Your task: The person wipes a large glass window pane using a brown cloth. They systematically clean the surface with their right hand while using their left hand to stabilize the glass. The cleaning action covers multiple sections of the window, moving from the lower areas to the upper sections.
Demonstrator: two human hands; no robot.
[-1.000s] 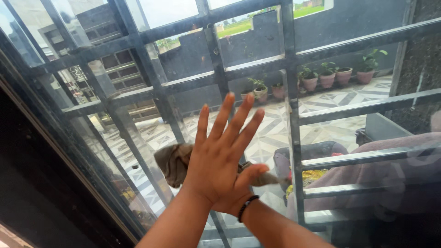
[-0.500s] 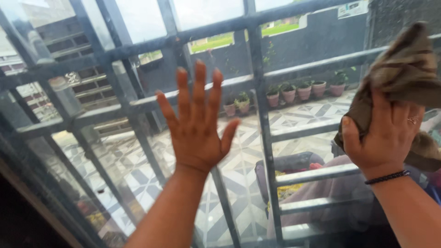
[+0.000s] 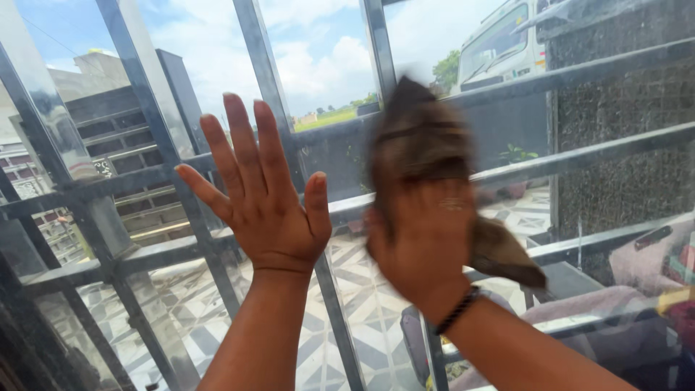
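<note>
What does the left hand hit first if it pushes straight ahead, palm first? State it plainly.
The window glass. The left hand is spread open with its palm facing the pane, seemingly already on it or just short; depth is unclear. The metal grille appears to lie beyond the glass.

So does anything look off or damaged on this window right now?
Nothing stands out. The window glass shows no crack, and the metal bars look straight. The left hand lies flat on it; the right hand presses a brown cloth, blurred.
</note>
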